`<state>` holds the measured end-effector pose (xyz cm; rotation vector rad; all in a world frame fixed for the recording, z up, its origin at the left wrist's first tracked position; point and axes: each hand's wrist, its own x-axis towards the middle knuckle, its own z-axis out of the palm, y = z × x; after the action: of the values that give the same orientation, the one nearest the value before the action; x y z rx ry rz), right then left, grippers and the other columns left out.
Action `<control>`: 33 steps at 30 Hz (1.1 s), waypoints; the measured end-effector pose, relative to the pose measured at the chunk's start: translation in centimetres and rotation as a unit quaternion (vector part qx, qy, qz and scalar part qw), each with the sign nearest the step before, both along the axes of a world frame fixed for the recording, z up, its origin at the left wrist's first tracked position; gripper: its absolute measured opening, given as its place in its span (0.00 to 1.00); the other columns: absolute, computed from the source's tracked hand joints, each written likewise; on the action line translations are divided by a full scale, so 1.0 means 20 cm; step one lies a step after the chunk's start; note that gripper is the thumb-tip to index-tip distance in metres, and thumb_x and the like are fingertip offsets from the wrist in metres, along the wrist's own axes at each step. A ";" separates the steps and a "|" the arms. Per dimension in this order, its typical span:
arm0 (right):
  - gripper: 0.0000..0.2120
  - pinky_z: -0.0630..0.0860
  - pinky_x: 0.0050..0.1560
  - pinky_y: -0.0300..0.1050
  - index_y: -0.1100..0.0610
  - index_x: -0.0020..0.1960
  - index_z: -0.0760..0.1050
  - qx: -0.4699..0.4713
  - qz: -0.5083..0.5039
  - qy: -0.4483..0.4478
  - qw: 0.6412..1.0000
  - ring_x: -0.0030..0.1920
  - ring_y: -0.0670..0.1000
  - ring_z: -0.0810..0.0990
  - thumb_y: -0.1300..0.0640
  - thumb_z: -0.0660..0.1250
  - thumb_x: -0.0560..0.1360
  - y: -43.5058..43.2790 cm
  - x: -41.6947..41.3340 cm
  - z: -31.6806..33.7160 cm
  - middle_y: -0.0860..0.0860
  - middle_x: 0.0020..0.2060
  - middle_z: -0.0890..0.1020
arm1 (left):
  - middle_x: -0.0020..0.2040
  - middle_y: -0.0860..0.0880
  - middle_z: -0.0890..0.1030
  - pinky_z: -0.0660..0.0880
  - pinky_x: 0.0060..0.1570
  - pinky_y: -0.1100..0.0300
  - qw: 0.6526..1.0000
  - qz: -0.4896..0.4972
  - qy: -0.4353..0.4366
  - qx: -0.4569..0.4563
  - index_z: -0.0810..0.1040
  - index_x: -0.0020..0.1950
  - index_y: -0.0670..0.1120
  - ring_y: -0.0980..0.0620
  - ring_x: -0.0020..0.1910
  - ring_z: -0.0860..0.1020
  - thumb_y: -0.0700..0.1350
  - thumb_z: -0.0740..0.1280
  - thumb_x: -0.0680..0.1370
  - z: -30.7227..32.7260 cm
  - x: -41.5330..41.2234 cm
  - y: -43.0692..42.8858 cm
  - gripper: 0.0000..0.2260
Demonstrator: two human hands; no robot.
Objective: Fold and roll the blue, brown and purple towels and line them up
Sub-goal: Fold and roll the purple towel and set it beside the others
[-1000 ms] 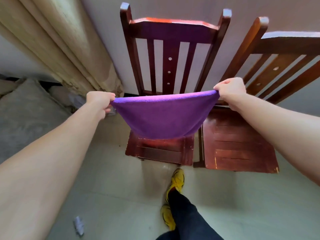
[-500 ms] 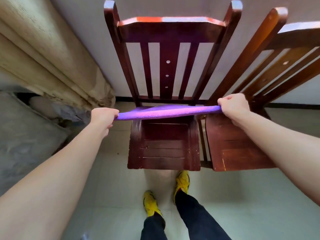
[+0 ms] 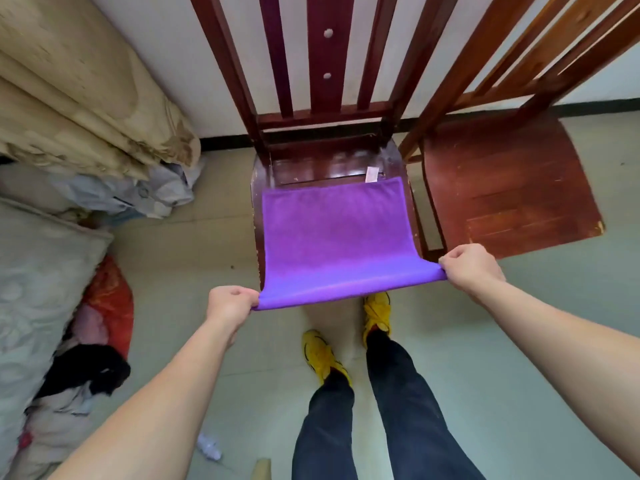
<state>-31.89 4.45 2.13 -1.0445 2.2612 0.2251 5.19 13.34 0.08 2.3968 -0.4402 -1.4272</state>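
On purple towel [image 3: 332,237] corners, curled grips [image 3: 230,303] [image 3: 467,265]

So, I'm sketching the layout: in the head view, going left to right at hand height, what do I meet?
Grey quilt → red cloth → left hand → purple towel → right hand.

Purple towel [image 3: 334,233] spread on chair seat [image 3: 329,164] — left hand [image 3: 230,304], right hand [image 3: 467,266] pinching near corners.
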 end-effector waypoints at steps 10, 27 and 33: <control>0.06 0.73 0.39 0.43 0.55 0.34 0.79 -0.034 -0.098 -0.068 0.992 0.37 0.56 0.79 0.56 0.67 0.69 0.20 -0.09 -0.39 0.52 0.33 0.82 | 0.29 0.46 0.74 0.64 0.27 0.64 0.999 0.000 0.000 0.040 0.78 0.35 0.42 0.51 0.27 0.68 0.30 0.66 0.72 -0.30 -0.03 0.05 0.09; 0.09 0.67 0.23 0.33 0.56 0.36 0.75 -0.030 -0.224 -0.242 0.943 0.18 0.43 0.66 0.62 0.66 0.74 -0.87 0.03 -0.40 0.49 0.22 0.71 | 0.25 0.47 0.69 0.63 0.16 0.73 0.999 0.029 0.004 0.041 0.70 0.36 0.44 0.60 0.12 0.65 0.36 0.65 0.77 -0.34 0.11 -1.08 0.11; 0.07 0.70 0.28 0.35 0.54 0.41 0.76 -0.093 -0.211 -0.260 0.938 0.25 0.44 0.74 0.59 0.62 0.77 -0.97 0.04 -0.58 0.47 0.25 0.79 | 0.31 0.49 0.78 0.71 0.26 0.70 0.997 0.057 -0.045 -0.033 0.67 0.36 0.46 0.66 0.42 0.78 0.40 0.58 0.79 -0.51 0.10 -1.19 0.11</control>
<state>-31.12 -15.04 -9.45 -0.5859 1.9692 -0.4089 7.13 -10.40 -10.07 2.4003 -0.3597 -1.2411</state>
